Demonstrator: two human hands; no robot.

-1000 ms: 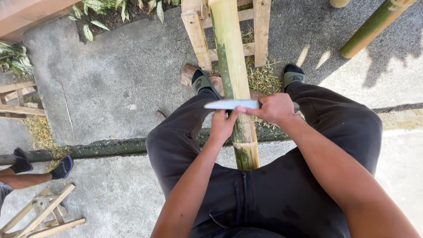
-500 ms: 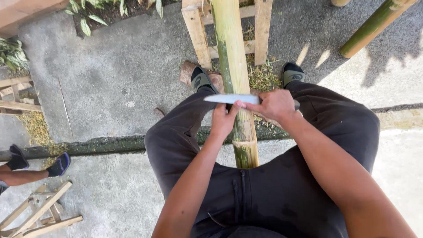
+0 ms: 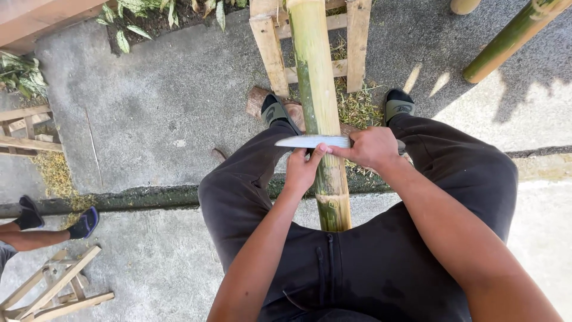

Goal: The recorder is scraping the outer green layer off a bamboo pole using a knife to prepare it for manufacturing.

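Ground: grey concrete (image 3: 167,107), outdoors, sunlit
Rack: wooden (image 3: 271,48), twelve o'clock
Right hand (image 3: 372,148): gripping knife (image 3: 313,141) across bamboo pole (image 3: 319,101)
Left hand (image 3: 302,170): clasping pole, thumb at blade

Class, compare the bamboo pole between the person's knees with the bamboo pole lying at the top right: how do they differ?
The pole between the knees is paler yellow-green; the top-right pole is darker green. The first rests on a wooden frame with a knife blade across it; the second lies untouched on the concrete, slanted. Both are round, jointed bamboo.
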